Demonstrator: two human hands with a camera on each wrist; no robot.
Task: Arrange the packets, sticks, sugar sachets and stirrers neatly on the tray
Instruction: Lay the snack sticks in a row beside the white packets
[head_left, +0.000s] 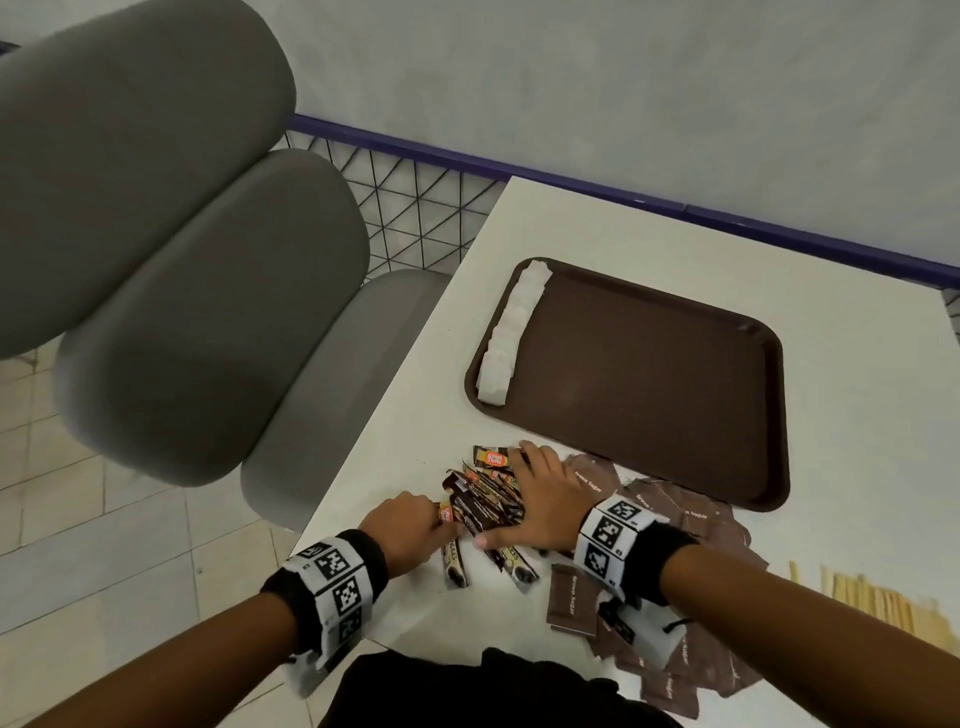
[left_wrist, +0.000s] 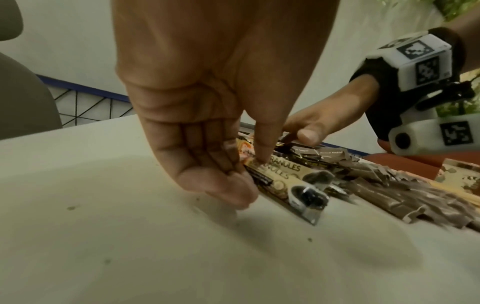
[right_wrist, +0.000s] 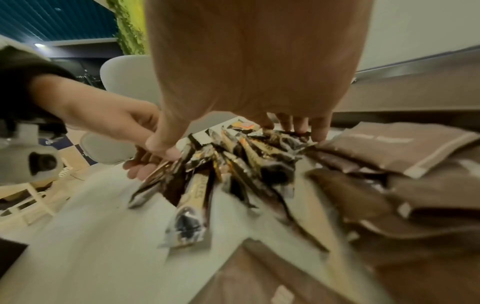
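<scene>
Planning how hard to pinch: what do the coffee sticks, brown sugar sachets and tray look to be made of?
Coffee sticks: glossy foil-like plastic film, probably; glints and crinkled sealed ends in the right wrist view.
Brown sugar sachets: matte paper, it seems; flat, creased, no shine.
Tray: likely rigid moulded plastic, dull brown, with rounded raised rim.

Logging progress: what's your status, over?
Left hand pinching coffee sticks; right hand spread flat on them. Tray holds only white sachets. Brown sachets still off-tray.
</scene>
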